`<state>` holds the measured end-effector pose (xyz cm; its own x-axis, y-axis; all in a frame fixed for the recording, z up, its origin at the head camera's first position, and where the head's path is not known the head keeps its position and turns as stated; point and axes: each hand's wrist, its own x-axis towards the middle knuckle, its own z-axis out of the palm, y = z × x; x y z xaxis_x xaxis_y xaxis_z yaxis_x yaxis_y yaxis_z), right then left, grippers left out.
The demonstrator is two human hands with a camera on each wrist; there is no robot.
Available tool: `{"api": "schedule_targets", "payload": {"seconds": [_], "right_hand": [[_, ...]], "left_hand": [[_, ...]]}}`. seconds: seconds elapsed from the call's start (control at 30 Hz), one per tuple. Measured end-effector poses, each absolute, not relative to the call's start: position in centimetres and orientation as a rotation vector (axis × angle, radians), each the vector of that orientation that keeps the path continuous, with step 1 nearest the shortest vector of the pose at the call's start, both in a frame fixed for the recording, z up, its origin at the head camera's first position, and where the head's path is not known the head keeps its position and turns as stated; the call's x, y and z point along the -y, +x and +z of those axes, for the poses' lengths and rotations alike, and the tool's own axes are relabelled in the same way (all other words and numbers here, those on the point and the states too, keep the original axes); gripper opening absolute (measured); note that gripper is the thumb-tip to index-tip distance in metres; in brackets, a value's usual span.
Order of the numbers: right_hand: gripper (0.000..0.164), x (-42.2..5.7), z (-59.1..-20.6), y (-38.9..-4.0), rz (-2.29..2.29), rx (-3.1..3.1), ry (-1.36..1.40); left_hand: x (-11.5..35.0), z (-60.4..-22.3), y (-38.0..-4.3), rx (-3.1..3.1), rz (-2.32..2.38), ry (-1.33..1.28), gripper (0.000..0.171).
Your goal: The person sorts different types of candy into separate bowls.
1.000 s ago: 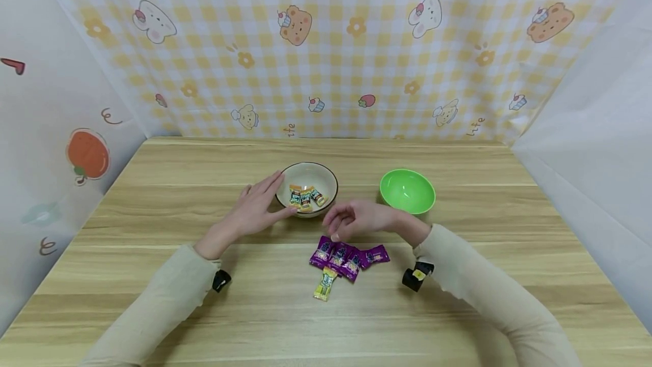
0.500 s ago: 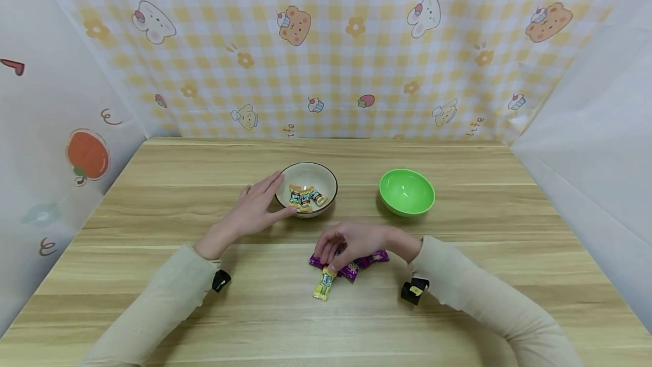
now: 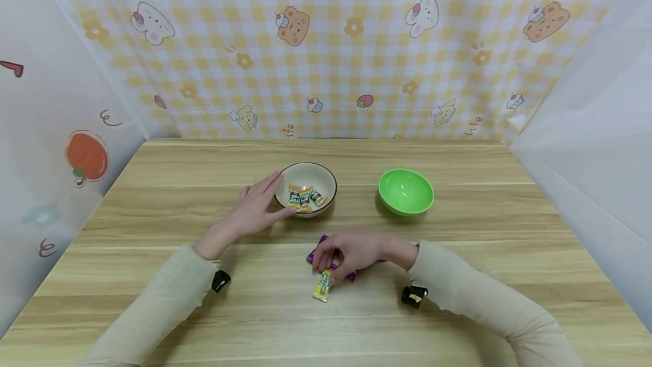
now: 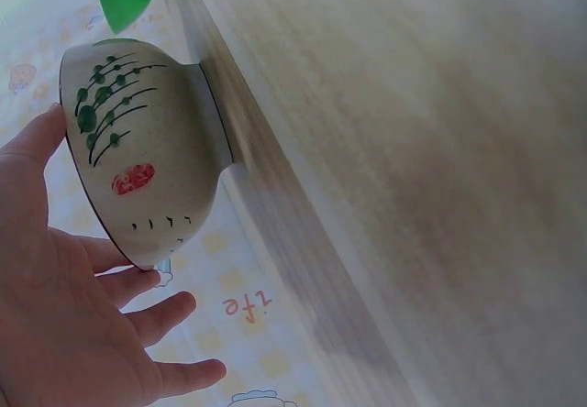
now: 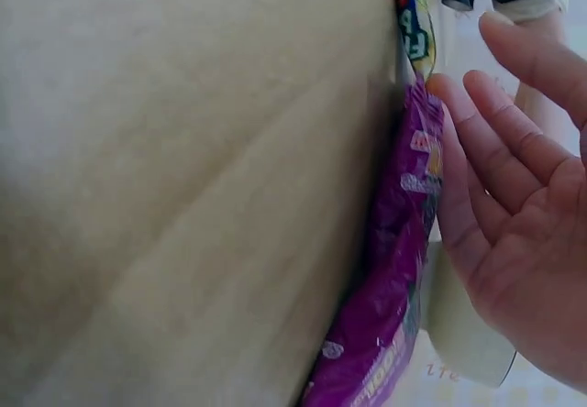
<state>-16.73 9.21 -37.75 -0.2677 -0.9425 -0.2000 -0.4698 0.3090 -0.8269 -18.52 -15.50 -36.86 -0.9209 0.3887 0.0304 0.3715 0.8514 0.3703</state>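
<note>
My left hand (image 3: 252, 208) rests its thumb and fingertips on the rim of a cream bowl (image 3: 316, 174). In the left wrist view the bowl (image 4: 160, 123) has painted green sprigs, and some fingers stay spread off it. Several yellow-orange wrapped candies (image 3: 305, 200) lie inside. My right hand (image 3: 354, 251) hovers low over purple wrapped candies (image 3: 334, 262), partly hiding them. Its fingertips and thumb are around the upper end of a yellow wrapped candy (image 3: 321, 290). The right wrist view shows that candy (image 5: 417, 31) beyond the purple ones (image 5: 390, 251), with the thumb apart from the fingers.
A bright green bowl (image 3: 406, 192) stands right of the cream one on the wooden table (image 3: 204, 169). Behind the table hangs a yellow checked cloth (image 3: 336, 67). Black wrist mounts (image 3: 221, 281) sit beneath both sleeves.
My right hand has come down and toward me, from above the purple candies to the yellow candy's upper end. The left hand stays on the cream bowl.
</note>
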Motion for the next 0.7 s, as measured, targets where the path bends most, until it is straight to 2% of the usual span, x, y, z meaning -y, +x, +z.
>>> {"api": "schedule_targets", "payload": {"seconds": [0.4,0.7], "right_hand": [[0.030,-9.0,-37.9,-15.7,-0.546,-2.038,-1.502],[0.023,-8.8,-38.3,-15.2,-0.457,-2.124,-1.604]], "left_hand": [[15.5,-36.9,-18.5,-2.977,0.574,0.613,0.089],[15.5,-36.9,-18.5,-2.979,0.576,0.609,0.088]]}}
